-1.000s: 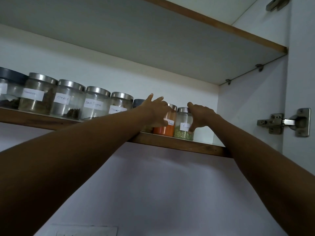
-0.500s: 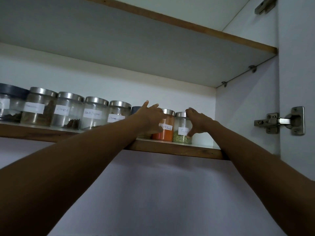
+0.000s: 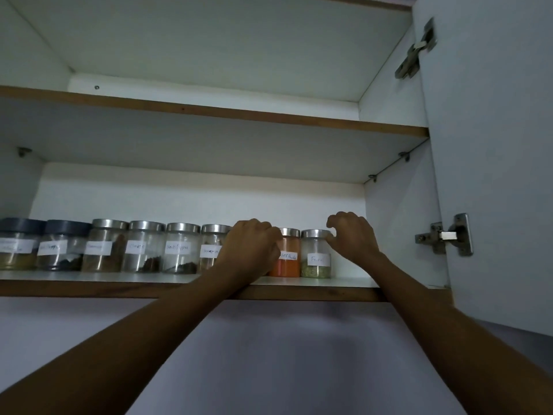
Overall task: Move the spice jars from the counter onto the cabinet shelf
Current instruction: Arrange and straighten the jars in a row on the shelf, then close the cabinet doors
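From the head view, the spice jars (image 3: 179,247) line the shelf (image 3: 89,287) at mid-frame, labels outward for reading. Our left hand (image 3: 251,250) curls over a hidden jar, and we cannot tell whether it grips. Our right hand (image 3: 351,238) has curled fingers, holding nothing, thumb touching the green jar (image 3: 315,256) at its lid.

You look up into open white wall cabinet (image 3: 194,196). Upper shelf (image 3: 209,110) and lower shelf (image 3: 89,287) both white, with brown wood front edge. Door (image 3: 493,145) stands open at right, carrying lower hinge (image 3: 446,235) and upper hinge (image 3: 414,52), both metal. Small shelf peg (image 3: 404,155) under upper shelf. Below cabinet, plain pale wall (image 3: 284,339). Light dim, interior shadowed.
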Tool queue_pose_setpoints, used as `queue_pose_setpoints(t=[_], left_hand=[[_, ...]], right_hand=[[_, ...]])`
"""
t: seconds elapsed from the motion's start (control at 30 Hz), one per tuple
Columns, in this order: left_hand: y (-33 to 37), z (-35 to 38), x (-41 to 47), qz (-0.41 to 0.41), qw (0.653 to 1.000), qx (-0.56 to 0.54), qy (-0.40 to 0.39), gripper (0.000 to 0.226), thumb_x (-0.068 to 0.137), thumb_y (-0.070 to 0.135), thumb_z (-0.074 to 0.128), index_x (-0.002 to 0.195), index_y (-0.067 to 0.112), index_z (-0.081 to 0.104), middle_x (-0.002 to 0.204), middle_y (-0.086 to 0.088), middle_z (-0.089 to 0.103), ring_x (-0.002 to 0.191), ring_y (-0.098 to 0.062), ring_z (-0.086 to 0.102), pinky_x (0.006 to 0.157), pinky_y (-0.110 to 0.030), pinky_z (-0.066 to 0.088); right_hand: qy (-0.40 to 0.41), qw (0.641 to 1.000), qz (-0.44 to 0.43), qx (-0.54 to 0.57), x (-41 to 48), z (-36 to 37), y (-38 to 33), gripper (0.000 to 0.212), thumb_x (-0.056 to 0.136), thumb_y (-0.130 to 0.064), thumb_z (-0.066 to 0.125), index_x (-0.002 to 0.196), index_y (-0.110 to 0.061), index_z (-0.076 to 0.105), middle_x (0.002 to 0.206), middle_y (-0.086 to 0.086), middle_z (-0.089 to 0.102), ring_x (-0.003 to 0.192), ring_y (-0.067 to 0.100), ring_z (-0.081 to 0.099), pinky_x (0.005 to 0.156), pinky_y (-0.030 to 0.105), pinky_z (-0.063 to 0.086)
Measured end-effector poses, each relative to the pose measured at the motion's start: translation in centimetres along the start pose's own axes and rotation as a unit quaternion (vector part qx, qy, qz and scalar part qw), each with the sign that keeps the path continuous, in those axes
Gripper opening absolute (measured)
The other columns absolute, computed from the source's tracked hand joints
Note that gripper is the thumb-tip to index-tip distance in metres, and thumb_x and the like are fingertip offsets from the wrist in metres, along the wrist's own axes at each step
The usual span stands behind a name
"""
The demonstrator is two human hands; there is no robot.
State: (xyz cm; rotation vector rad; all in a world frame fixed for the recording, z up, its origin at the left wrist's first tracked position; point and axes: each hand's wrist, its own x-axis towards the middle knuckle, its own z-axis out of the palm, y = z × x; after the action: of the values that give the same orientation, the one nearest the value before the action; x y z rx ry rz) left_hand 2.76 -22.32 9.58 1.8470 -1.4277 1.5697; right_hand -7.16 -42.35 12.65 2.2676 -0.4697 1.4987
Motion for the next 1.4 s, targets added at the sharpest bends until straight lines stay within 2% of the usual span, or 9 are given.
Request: queue_pose_setpoints(t=[0.2, 0.3, 0.37, 0.57, 0.83, 0.93, 1.13, 1.23, 1.4], left_hand=[[3.7, -1.5, -4.4, -0.009, 0.999, -0.041, 0.006, 0.03, 0.091, 0.037, 0.038, 0.087, 0.019, 0.062, 0.08, 0.002, 0.063, 0.071, -0.014, 0.055, 0.064, -0.031, 0.046], [5.5, -1.4, -6.3, -0.027, 0.998, -0.046, -0.016, 0.047, 0.087, 0.049, 0.023, 0.081, 0.021, 0.06, 0.075, 0.005, 0.059, 0.066, -0.011, 0.053, 0.06, -0.027, 0.044], [6.2, -1.5, -7.3, -0.041, 0.998, -0.027, -0.028, 0.045, 0.085, 0.05, 0.03, 0.083, 0.02, 0.063, 0.077, 0.004, 0.062, 0.068, -0.012, 0.059, 0.062, -0.028, 0.048], [7.8, -2.5, -7.7, -0.093, 0.988, 0.027, -0.118, 0.054, 0.087, 0.051, 0.048, 0.127, 0.015, 0.045, 0.126, -0.002, 0.052, 0.116, -0.019, 0.047, 0.103, -0.035, 0.031], [8.2, -6.4, -9.5, -0.051, 0.975, 0.058, -0.208, 0.07, 0.085, 0.046, 0.054, 0.141, 0.013, 0.028, 0.147, -0.007, 0.032, 0.136, -0.022, 0.03, 0.114, -0.042, 0.021], [8.9, -9.0, -11.6, -0.044, 0.975, -0.02, -0.218, 0.068, 0.089, 0.039, 0.053, 0.146, 0.016, 0.024, 0.152, -0.006, 0.028, 0.141, -0.022, 0.023, 0.115, -0.05, 0.008], [12.9, -13.4, -15.2, 0.06, 0.97, -0.212, -0.106, 0.034, 0.083, 0.032, 0.054, 0.115, 0.024, 0.063, 0.126, -0.001, 0.059, 0.121, -0.02, 0.053, 0.11, -0.055, 0.003], [16.6, -16.2, -15.5, 0.041, 0.948, -0.298, -0.103, 0.054, 0.079, 0.049, 0.027, 0.109, 0.027, 0.065, 0.12, 0.009, 0.061, 0.119, -0.011, 0.051, 0.114, -0.048, 0.003], [22.2, -19.5, -14.2, 0.075, 0.933, -0.341, -0.089, 0.061, 0.077, 0.05, 0.019, 0.111, 0.027, 0.064, 0.117, 0.013, 0.061, 0.118, -0.008, 0.05, 0.114, -0.036, 0.006]], right_hand=[[0.075, 0.983, 0.044, 0.162, -5.1, -5.1, -1.1, 0.012, 0.083, -0.009, 0.058, 0.09, -0.006, 0.067, 0.09, 0.005, 0.067, 0.085, 0.021, 0.058, 0.068, 0.027, 0.041], [0.101, 0.972, 0.047, 0.205, -8.5, -7.6, -1.6, 0.005, 0.079, -0.007, 0.06, 0.08, -0.009, 0.066, 0.08, 0.001, 0.065, 0.078, 0.019, 0.057, 0.069, 0.031, 0.044], [0.128, 0.972, 0.04, 0.195, -10.8, -8.9, -1.5, 0.006, 0.077, -0.009, 0.059, 0.076, -0.01, 0.065, 0.076, -0.001, 0.064, 0.074, 0.02, 0.058, 0.07, 0.034, 0.045], [0.144, 0.983, 0.026, 0.107, -17.4, -14.1, -1.0, 0.006, 0.074, -0.009, 0.057, 0.072, -0.012, 0.062, 0.071, 0.0, 0.062, 0.067, 0.023, 0.058, 0.072, 0.025, 0.032], [0.148, 0.989, 0.032, 0.002, -22.4, -25.5, -0.5, 0.014, 0.081, -0.016, 0.053, 0.077, -0.01, 0.066, 0.077, 0.003, 0.066, 0.072, 0.023, 0.058, 0.071, 0.027, 0.033], [0.136, 0.989, 0.045, -0.032, -24.0, -29.2, -0.7, 0.013, 0.078, -0.013, 0.056, 0.076, -0.008, 0.068, 0.077, 0.005, 0.067, 0.071, 0.026, 0.06, 0.073, 0.029, 0.036], [0.109, 0.989, 0.076, -0.072, -26.5, -35.3, -2.2, 0.013, 0.076, -0.013, 0.054, 0.075, -0.01, 0.067, 0.077, 0.002, 0.067, 0.073, 0.025, 0.059, 0.076, 0.028, 0.032], [0.106, 0.988, 0.074, -0.082, -27.6, -37.8, -3.1, 0.012, 0.075, -0.012, 0.054, 0.076, -0.01, 0.066, 0.08, 0.002, 0.066, 0.075, 0.025, 0.059, 0.077, 0.024, 0.026], [0.13, 0.981, 0.065, -0.132, -28.1, -42.5, -2.5, 0.013, 0.075, -0.013, 0.056, 0.082, -0.01, 0.067, 0.092, 0.005, 0.064, 0.085, 0.026, 0.057, 0.081, 0.026, 0.025]])
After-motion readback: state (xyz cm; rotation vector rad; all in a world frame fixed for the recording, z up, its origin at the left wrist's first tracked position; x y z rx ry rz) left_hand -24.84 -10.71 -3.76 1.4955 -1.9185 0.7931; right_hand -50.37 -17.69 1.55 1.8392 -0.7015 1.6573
